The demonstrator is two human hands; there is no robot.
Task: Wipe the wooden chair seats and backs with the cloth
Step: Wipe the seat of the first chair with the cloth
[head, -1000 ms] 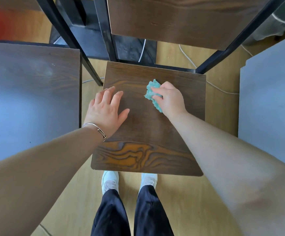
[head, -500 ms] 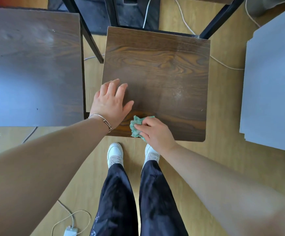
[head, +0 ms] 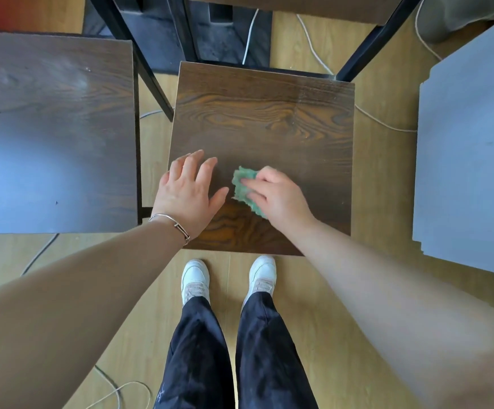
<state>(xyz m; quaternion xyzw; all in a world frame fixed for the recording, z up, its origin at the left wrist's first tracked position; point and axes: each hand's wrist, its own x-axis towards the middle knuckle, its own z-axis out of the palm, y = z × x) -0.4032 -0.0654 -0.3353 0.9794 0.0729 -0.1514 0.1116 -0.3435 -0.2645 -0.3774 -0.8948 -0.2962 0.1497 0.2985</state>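
A dark wooden chair seat with orange grain lies straight below me. My right hand grips a crumpled green cloth and presses it on the near middle of the seat. My left hand rests flat on the seat's near left part, fingers spread, just left of the cloth. A thin bracelet sits on the left wrist. The chair's wooden back shows only as a strip at the top edge, between black metal posts.
A second dark wooden seat stands close on the left. A grey surface fills the right side. White cables trail over the light wood floor. My white shoes stand just before the seat's front edge.
My right hand slid the cloth from the far middle of the seat to its front edge, then back up a little toward the middle. My left hand stayed on the seat's left part.
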